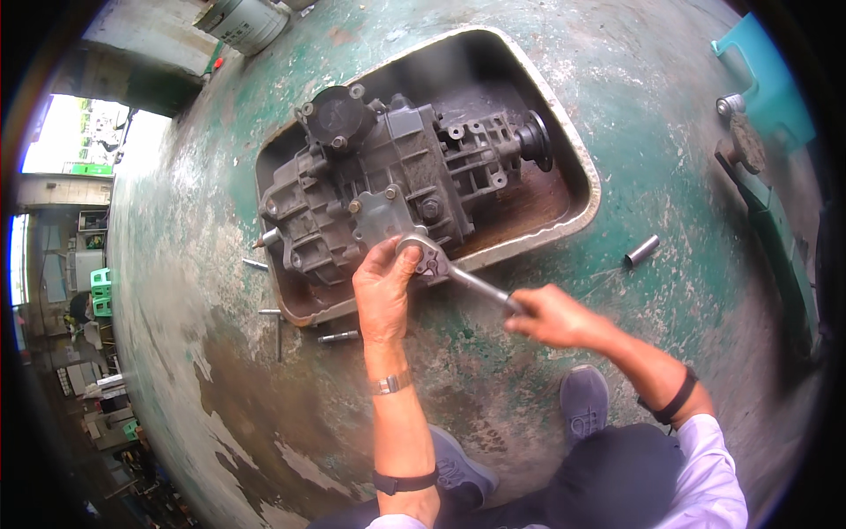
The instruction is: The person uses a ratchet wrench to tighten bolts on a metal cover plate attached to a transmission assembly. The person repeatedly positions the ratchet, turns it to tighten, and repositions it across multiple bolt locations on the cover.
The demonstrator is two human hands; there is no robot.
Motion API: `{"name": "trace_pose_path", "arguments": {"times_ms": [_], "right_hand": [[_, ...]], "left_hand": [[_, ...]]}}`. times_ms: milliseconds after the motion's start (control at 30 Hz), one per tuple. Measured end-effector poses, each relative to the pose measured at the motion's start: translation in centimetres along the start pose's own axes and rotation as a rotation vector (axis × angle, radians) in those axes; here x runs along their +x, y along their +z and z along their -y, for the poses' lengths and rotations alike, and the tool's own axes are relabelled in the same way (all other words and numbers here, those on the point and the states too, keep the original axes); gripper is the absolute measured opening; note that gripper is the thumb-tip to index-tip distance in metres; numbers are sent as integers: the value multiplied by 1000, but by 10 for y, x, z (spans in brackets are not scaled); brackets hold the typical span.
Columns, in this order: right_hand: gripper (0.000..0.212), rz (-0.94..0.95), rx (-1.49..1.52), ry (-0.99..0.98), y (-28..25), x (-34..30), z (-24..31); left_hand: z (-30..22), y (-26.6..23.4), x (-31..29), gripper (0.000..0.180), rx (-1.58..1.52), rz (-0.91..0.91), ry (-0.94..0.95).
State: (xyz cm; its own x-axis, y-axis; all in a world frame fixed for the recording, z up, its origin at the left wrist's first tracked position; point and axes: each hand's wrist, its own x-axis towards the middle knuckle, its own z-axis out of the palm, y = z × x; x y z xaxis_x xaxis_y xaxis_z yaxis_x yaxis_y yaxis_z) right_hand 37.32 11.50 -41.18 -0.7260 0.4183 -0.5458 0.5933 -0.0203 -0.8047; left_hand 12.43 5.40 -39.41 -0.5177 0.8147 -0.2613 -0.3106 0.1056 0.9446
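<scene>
A grey metal gearbox (401, 150) lies on its side in a worn metal tray (577, 189). My right hand (557, 317) is wrapped round the handle end of a ratchet wrench (476, 284). The thumb and fingers of my left hand (383, 286) close on the wrench's round head, at the near edge of a flat cover plate (386, 219) on the gearbox. Two bolts show on that plate. The wrench head and my fingers hide what sits beneath them.
Loose on the green floor are a short metal tube (642, 251) to the right and a socket extension (340, 337) near the tray's front. A T-shaped bar (278, 333) lies left of it. A green jack (771, 238), a turquoise stool (771, 84) and a bucket (242, 25) stand farther out.
</scene>
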Motion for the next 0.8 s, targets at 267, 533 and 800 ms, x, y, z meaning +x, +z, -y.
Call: {"name": "trace_pose_path", "arguments": {"times_ms": [267,533,800], "right_hand": [[19,-686,-862,-570,-152,39,70],[7,-866,-856,-583,-95,45,11],[28,-213,-54,-132,76,6,-11]], "left_hand": [[3,1,3,20,69,17,34],[1,11,2,26,125,-44,51],[2,10,0,29,170,-32,112]]}}
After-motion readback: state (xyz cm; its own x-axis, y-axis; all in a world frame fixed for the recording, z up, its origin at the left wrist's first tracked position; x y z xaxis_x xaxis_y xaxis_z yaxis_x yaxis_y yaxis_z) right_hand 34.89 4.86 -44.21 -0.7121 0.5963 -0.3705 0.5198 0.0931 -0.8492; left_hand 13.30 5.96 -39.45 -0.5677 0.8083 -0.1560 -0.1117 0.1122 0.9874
